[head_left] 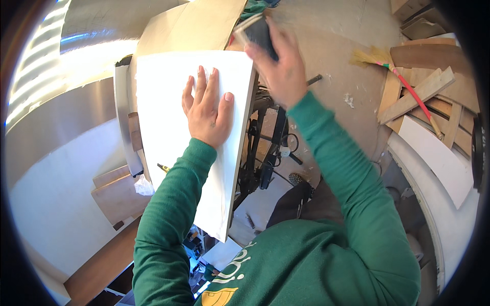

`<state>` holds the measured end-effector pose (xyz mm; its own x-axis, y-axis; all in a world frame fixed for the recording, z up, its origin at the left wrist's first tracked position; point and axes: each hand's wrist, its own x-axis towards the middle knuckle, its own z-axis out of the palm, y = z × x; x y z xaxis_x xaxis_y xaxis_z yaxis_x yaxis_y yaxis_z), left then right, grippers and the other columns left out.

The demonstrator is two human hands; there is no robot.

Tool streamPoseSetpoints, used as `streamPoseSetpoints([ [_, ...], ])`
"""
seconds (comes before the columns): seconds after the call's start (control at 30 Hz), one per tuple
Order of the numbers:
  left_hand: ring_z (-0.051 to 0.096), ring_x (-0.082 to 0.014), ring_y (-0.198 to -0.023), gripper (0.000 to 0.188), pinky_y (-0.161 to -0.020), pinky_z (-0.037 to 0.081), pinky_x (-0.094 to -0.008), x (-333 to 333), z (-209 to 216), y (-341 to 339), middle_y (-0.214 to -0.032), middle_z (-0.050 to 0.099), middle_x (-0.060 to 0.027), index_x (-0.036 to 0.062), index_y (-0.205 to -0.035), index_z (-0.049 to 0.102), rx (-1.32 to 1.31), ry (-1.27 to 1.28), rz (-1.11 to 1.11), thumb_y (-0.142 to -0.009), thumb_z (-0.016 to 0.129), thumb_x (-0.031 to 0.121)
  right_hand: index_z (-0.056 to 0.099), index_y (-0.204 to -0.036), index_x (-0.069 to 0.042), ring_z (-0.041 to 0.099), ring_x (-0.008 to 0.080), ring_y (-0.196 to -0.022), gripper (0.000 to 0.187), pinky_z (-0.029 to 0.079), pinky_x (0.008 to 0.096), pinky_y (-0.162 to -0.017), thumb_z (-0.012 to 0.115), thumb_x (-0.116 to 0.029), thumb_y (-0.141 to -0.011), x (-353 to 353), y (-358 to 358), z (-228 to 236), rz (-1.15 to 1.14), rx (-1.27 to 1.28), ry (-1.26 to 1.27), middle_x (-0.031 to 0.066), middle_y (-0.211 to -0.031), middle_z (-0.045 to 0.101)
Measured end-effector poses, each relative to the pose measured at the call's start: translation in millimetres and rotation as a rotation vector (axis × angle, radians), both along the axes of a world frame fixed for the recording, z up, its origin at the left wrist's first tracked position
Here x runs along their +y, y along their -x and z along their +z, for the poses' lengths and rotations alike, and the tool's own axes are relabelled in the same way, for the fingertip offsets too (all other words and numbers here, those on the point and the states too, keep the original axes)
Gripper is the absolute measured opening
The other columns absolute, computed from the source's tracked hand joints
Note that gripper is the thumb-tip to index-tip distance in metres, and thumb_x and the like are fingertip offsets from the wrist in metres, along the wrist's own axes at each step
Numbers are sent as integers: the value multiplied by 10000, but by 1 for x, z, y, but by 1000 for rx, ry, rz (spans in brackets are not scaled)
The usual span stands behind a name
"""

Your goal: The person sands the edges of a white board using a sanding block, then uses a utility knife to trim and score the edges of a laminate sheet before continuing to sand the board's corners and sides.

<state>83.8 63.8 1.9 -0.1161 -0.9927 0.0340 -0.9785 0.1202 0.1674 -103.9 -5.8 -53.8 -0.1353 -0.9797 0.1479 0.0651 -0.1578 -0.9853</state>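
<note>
A long white board (162,109) lies in front of me, its narrow edge facing right. My left hand (207,115) rests flat on its upper face, fingers spread. Off the board's far right corner, my right hand (284,66) grips a dark sanding block (259,36) with a pale layer along one side. Motion blurs that hand a little, and the block's underside is hidden. Beside my left forearm, a small yellow and black tool (163,167) pokes out, mostly covered by the sleeve.
Black metal framework (264,140) stands under the board's right side. A brown panel (191,28) lies beyond it. To the right, a red-handled broom (411,92) leans over wood offcuts (418,94), near a white curved sheet (439,158). Wooden pieces (120,191) sit at left.
</note>
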Motion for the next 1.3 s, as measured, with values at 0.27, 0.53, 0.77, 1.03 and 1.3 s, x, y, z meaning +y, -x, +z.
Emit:
streamPoseSetpoints([
  [0.27,232,-413,-1518,562,-1240,116,-527,5,-1,-7,-1629,382,-155,149,-1514,510,23,7,43,-1014,526,404,552,-1337,14,615,161,-1010,601,522,303,-879,754,-390,-940,-20,39,18,293,-367,-236,74,-1120,621],
  [0.53,221,-358,-1536,561,-1249,127,-505,1,1,-3,-1633,389,-124,150,-1528,498,5,12,34,-1013,540,370,517,-1329,33,607,154,-1045,619,517,300,-899,796,-328,-911,-21,2,0,267,-297,-337,106,-1169,633],
  [0.77,256,-404,-1517,576,-1241,126,-549,3,-1,-4,-1624,396,-137,159,-1515,509,28,33,34,-1001,552,414,554,-1302,-3,606,106,-877,530,549,279,-711,665,-426,-1003,31,22,-6,340,-322,-535,61,-1081,614],
  [1.03,244,-365,-1527,573,-1244,147,-525,4,-2,-5,-1626,405,-109,165,-1519,512,19,34,43,-991,572,380,544,-1442,-99,596,100,-735,616,534,258,-601,558,-549,-1021,-26,89,40,747,16,-535,31,-980,597],
  [1.3,243,-363,-1528,567,-1247,142,-529,0,0,-4,-1636,390,-95,181,-1518,514,21,27,39,-998,570,398,632,-1367,-93,575,103,-676,548,522,264,-577,566,-511,-1019,-59,57,45,844,298,-499,11,-937,624],
])
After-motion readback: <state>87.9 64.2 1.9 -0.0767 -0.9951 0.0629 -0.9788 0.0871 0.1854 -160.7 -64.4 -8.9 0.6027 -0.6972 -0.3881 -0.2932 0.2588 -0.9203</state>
